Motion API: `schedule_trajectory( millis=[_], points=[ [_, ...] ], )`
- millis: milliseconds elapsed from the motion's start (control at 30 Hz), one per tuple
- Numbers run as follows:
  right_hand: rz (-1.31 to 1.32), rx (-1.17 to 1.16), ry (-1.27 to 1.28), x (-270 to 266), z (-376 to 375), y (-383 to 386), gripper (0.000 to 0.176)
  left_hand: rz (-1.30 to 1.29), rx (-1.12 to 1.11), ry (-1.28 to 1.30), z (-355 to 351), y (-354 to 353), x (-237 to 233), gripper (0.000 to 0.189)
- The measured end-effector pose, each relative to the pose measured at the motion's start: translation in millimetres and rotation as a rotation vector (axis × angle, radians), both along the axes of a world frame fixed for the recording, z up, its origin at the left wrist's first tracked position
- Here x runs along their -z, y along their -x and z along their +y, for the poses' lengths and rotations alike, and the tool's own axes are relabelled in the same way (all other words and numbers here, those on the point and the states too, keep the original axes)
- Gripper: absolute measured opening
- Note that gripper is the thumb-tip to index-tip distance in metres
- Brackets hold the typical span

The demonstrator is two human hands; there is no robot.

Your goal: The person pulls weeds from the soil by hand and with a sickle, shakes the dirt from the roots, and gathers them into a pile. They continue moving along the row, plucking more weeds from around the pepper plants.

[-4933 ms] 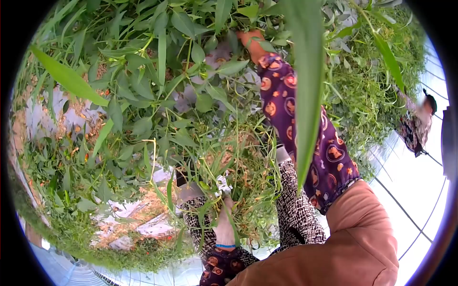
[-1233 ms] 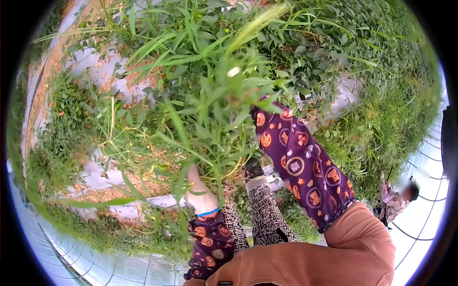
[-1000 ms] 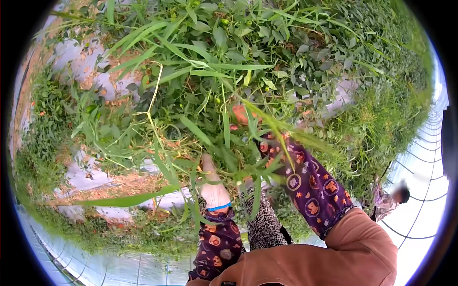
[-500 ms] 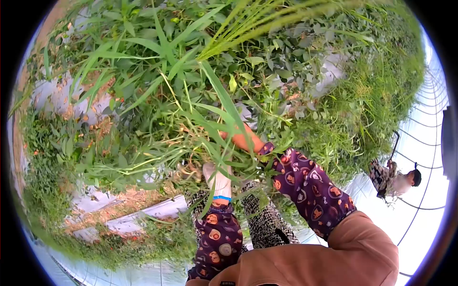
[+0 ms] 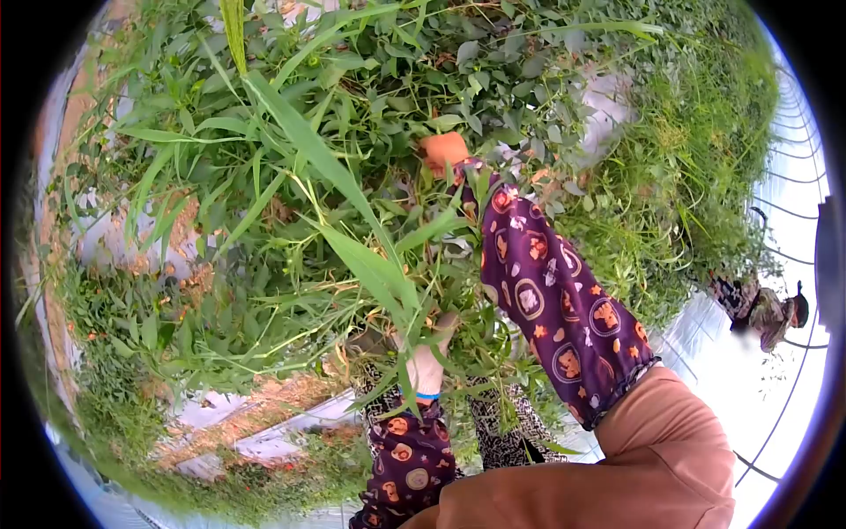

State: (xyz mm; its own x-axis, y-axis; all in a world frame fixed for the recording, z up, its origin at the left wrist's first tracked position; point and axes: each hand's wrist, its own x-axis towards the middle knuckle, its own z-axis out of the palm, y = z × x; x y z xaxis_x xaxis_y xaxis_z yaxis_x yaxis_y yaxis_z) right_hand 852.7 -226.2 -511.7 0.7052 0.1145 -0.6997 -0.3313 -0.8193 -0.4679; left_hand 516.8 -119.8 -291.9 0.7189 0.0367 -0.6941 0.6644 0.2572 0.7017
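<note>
My left hand (image 5: 426,360), in a pale glove with a blue cuff edge, is low in the middle, closed round a bunch of pulled grass and leafy stems (image 5: 374,269). Long broad blades rise from the bunch across the view. My bare right hand (image 5: 445,152) reaches higher up into the green plants (image 5: 388,115). Its fingers look curled in, and the leaves hide their tips and whatever they grip. Both forearms wear purple patterned sleeves.
Pale ground sheeting (image 5: 608,110) shows between plant rows, with brown soil (image 5: 291,388) and small red spots at the lower left. At the far right, another person (image 5: 767,313) is beside the plants, under a hooped greenhouse cover (image 5: 789,388).
My right hand has moved up and away from my left hand, deeper into the foliage. My left hand has shifted slightly right and down, and the long grass has swung left.
</note>
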Motion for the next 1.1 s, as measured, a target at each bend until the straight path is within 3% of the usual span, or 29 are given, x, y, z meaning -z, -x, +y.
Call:
schedule_trajectory(
  millis=[67,100,167,200,267,300,333,400,500,533,567,633,767,900,967,1033,1100],
  points=[
    [0.293,0.669,-0.118,-59,29,-8,0.016,-0.017,0.243,-0.146,10,-3,-5,0.051],
    [0.343,0.853,-0.157,-65,32,-6,0.016,-0.033,0.362,-0.219,16,-4,-7,0.051],
    [0.312,1.001,-0.36,-51,29,5,0.014,-0.421,0.753,-0.672,13,4,-3,0.049],
    [0.261,1.038,-0.499,-14,17,13,0.013,-0.375,0.794,-0.66,14,0,-6,0.05],
    [0.141,1.002,-0.809,11,4,24,0.013,-0.364,0.74,-0.562,20,-14,-19,0.05],
    [0.217,1.149,-0.726,17,-1,31,0.014,-0.346,0.68,-0.461,23,-20,-27,0.049],
    [0.283,1.306,-0.642,-22,10,29,0.016,-0.347,0.68,-0.464,25,-29,-35,0.049],
    [0.275,1.362,-0.549,22,16,40,0.018,-0.262,0.727,-0.401,25,-40,-48,0.046],
    [0.236,1.384,-0.509,-7,24,46,0.016,-0.194,0.785,-0.375,23,-31,-45,0.048],
    [0.226,1.423,-0.504,15,14,56,0.015,-0.244,0.845,-0.415,25,-30,-46,0.049],
    [0.269,1.451,-0.664,39,7,61,0.016,-0.23,0.853,-0.411,26,-30,-48,0.049],
    [0.227,1.379,-0.496,-57,25,44,0.023,-0.224,0.701,-0.306,25,-34,-50,0.048],
    [0.266,1.439,-0.456,-14,26,47,0.013,-0.024,0.731,-0.211,23,-46,-58,0.044],
    [0.328,1.267,-0.359,-43,24,30,0.029,-0.213,0.754,-0.36,23,-50,-53,0.038],
    [0.316,1.315,-0.366,-43,28,33,0.03,-0.085,0.484,-0.138,22,-48,-56,0.036],
    [0.303,1.348,-0.4,-40,27,42,0.029,-0.112,0.562,-0.186,22,-39,-57,0.036],
    [0.307,1.454,-0.522,-7,20,51,0.014,-0.17,0.707,-0.289,21,-36,-51,0.036]
  ],
)
